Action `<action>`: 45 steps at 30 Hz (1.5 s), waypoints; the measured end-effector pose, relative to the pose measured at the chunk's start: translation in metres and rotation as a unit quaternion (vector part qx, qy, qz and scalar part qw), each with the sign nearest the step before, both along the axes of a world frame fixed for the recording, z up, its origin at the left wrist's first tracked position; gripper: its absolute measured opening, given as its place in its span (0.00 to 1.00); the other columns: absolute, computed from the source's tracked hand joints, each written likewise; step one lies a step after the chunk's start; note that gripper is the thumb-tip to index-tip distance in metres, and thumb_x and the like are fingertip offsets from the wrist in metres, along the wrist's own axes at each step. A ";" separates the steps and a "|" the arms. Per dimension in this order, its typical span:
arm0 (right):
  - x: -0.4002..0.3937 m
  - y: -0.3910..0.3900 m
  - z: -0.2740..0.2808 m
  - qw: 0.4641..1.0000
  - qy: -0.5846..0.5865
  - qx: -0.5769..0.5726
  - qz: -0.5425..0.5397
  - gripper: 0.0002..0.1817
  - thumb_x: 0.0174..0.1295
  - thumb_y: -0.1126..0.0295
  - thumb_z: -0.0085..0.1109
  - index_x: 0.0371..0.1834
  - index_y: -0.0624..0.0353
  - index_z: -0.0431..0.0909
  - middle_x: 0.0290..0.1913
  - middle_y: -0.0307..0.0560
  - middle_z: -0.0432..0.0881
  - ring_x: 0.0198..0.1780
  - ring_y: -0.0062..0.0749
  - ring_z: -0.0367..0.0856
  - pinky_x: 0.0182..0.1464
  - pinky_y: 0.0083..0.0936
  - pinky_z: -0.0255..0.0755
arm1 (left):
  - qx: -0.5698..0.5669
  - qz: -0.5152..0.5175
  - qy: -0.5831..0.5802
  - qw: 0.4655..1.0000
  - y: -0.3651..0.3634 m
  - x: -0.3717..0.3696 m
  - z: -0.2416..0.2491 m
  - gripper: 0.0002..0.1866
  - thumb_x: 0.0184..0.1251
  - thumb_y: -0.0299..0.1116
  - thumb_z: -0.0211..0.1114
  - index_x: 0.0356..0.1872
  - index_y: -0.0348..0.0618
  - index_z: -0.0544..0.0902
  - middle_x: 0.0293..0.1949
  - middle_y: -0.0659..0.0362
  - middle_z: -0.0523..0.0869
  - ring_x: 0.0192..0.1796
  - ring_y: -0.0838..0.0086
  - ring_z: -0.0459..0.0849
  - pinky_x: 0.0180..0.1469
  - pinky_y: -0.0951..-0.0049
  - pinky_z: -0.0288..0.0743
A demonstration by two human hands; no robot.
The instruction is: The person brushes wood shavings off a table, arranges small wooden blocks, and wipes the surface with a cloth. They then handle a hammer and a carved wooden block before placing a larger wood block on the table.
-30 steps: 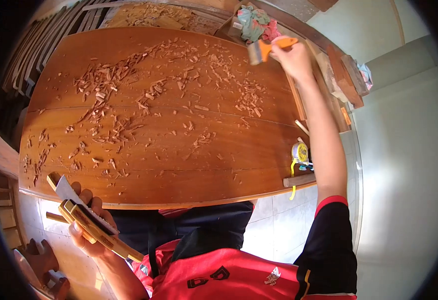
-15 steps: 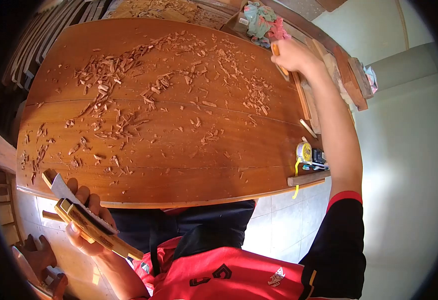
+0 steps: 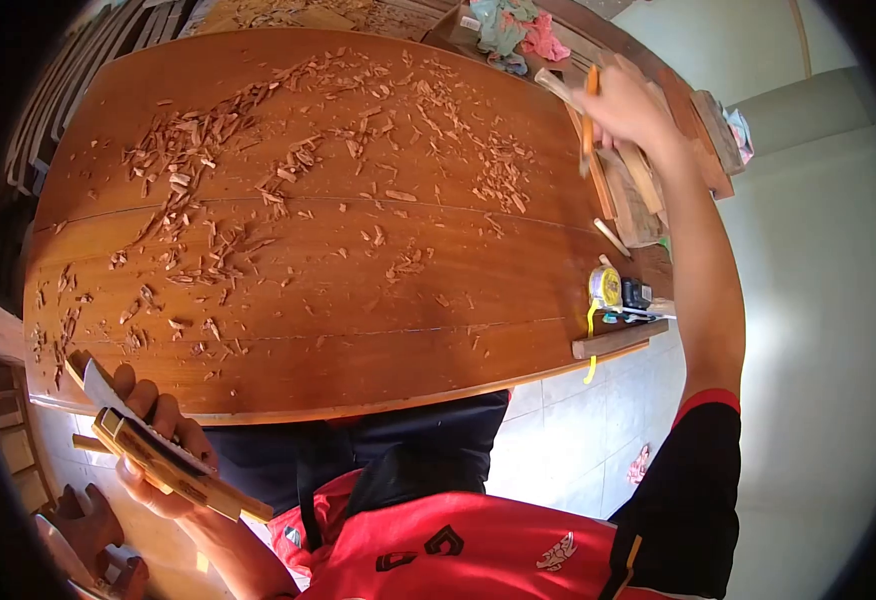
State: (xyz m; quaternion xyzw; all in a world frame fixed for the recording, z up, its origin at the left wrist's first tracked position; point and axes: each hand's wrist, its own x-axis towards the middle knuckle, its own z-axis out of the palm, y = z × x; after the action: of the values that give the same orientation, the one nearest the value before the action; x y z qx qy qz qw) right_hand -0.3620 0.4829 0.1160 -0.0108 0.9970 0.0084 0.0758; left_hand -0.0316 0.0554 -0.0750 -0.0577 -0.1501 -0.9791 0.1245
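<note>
At the lower left, my left hand (image 3: 163, 420) is closed around narrow wooden pieces (image 3: 148, 455) with a rough grey strip (image 3: 108, 388) along them. My right hand (image 3: 633, 105) reaches over the far right edge of the table. Its fingers are wrapped round a slim orange-handled tool (image 3: 590, 120), whose lower end is blurred. A pale strip (image 3: 558, 88) sticks out to the left of the same fingers; I cannot tell whether they hold it. Below that hand lie wooden boards and offcuts (image 3: 630, 205).
Wood chips (image 3: 198, 130) litter the brown table (image 3: 438, 360). Along its right side are a tape measure (image 3: 605, 287), a black object (image 3: 637, 293), a pale stick (image 3: 612, 237) and a dark wooden bar (image 3: 618, 340). Crumpled cloths (image 3: 508, 30) lie at the back.
My right hand has moved slightly right, and the orange-handled tool now points more steeply down. The pale strip has come into sight beside it. My left hand has shifted slightly left and down.
</note>
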 end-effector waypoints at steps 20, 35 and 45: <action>0.062 0.051 -0.014 0.984 -0.001 -0.173 -0.029 0.22 0.70 0.55 0.62 0.30 0.66 0.80 0.22 0.49 0.84 0.21 0.28 0.85 0.23 0.22 0.78 | -0.022 0.010 -0.013 1.000 -0.007 0.005 0.001 0.40 0.61 0.25 0.70 0.72 0.36 0.57 0.49 0.58 0.72 0.46 0.72 0.76 0.33 0.71 0.81; 0.042 0.001 -0.043 0.924 -0.063 -0.376 -0.023 0.31 0.67 0.45 0.66 0.38 0.72 0.82 0.23 0.54 0.83 0.22 0.34 0.87 0.23 0.24 0.82 | -0.046 0.054 -0.046 0.996 -0.002 0.010 0.010 0.41 0.60 0.27 0.70 0.71 0.35 0.56 0.44 0.60 0.71 0.39 0.76 0.72 0.27 0.78 0.75; -0.093 -0.069 -0.061 0.900 0.062 -0.432 0.001 0.30 0.67 0.51 0.68 0.41 0.78 0.82 0.29 0.63 0.87 0.26 0.39 0.90 0.26 0.27 0.86 | -0.064 0.092 -0.067 0.991 -0.015 0.014 0.009 0.42 0.61 0.29 0.68 0.74 0.30 0.55 0.46 0.58 0.73 0.40 0.76 0.73 0.28 0.79 0.76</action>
State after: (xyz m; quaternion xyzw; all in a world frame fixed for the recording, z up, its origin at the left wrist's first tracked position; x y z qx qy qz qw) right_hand -0.4553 0.4138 0.0545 -0.0431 0.9052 -0.4228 0.0019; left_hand -0.0179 0.0400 -0.0662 0.0145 -0.2247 -0.9537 0.1995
